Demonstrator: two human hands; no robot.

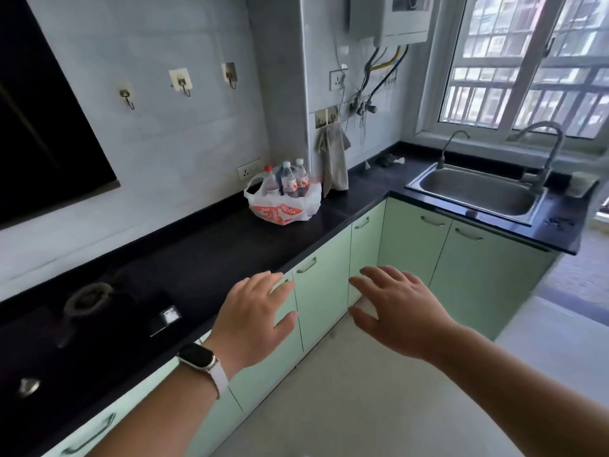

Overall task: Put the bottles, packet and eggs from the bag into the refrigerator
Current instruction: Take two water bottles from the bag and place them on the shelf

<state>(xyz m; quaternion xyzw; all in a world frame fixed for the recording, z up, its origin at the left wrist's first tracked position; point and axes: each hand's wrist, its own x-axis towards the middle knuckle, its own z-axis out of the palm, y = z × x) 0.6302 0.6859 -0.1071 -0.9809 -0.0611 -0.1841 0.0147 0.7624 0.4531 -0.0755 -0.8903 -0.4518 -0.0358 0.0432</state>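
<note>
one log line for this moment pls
bag: on counter, bottles upright inside | left hand: open, empty | right hand: open, empty | refrigerator: not in view

Home kitchen, steel sink (474, 192), black countertop (211, 255), green cabinets (323, 301), gas hob (86, 300)

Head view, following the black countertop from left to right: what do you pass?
Stove burner ring → plastic bag holding the bottles → grey cloth hanging on the wall → steel sink → pale cup at the far end.
</note>
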